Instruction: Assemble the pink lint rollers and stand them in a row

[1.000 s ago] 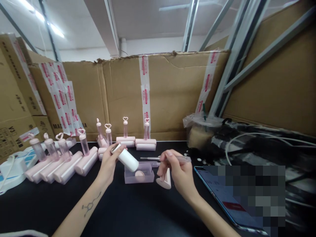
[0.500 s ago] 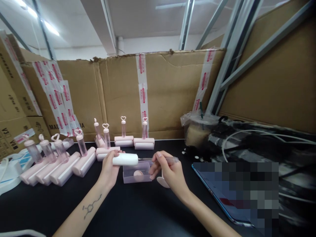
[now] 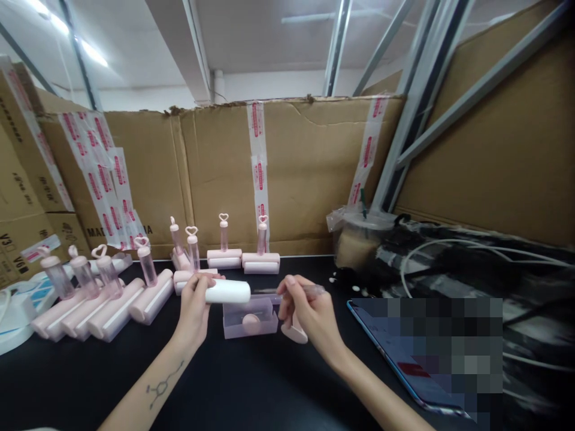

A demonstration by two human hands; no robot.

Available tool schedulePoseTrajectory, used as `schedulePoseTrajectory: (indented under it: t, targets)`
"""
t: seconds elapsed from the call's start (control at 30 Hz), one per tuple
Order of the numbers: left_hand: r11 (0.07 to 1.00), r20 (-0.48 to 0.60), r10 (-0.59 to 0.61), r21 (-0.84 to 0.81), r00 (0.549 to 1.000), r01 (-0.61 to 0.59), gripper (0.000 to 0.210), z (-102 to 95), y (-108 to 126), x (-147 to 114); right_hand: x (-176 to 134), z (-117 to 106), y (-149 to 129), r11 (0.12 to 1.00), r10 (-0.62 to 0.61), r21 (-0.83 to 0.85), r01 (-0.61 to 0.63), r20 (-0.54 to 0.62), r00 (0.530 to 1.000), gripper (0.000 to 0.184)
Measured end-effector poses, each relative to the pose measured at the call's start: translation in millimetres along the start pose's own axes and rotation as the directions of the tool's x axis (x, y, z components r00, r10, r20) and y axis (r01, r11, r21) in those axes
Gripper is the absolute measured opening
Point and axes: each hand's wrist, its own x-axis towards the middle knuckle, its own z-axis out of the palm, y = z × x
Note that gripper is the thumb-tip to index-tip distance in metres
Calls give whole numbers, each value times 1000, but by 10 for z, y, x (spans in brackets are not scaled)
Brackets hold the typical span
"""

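My left hand is closed around one end of a white roll, held level above the table. My right hand pinches a slim tool with a translucent handle. Its thin, blurred shaft points left toward the roll's free end; whether they touch I cannot tell. Below and behind the roll lies a translucent pinkish box, open at the top, with a round pale pink piece showing in it. Another pale pink piece is beside the box, partly hidden by my right hand.
Several pink lint rollers with clear handles and heart-shaped loops stand left and at the back. To the right are a phone, a plastic drink cup and white cables. Cardboard walls the back of the black table.
The view has shifted slightly. The tool's tip, earlier at the roll's end, now looks blurred and slightly farther from it. Both hands keep their holds.
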Motion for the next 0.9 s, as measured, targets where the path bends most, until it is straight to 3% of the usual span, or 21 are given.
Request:
schedulePoseTrajectory:
  t: [0.1,0.2,0.3,0.43,0.63,0.77,0.9]
  targets:
    - [983,11,-95,-158,995,96,8,10,25,19,78,-90,-70,993,-111,-57,107,-72,991,26]
    - [962,57,-155,-217,986,164,10,54,20,-19,123,-61,-47,993,-113,47,113,9,994,15]
    - [958,98,-176,-211,979,194,12,91,-17,-79,112,56,37,974,-59,224,32,114,992,26]
    - [969,130,-139,-188,982,162,14,90,-56,-110,82,156,102,948,31,308,-80,160,987,30]
    - [975,146,-80,-196,986,108,13,94,-64,-124,81,156,142,947,30,311,-81,166,986,31]
    - [979,164,-77,-177,983,106,13,102,-109,-127,91,203,229,923,104,346,-169,197,975,35]
    - [987,132,-30,-154,991,51,15,61,-67,-54,114,235,270,949,73,293,-118,158,985,32]
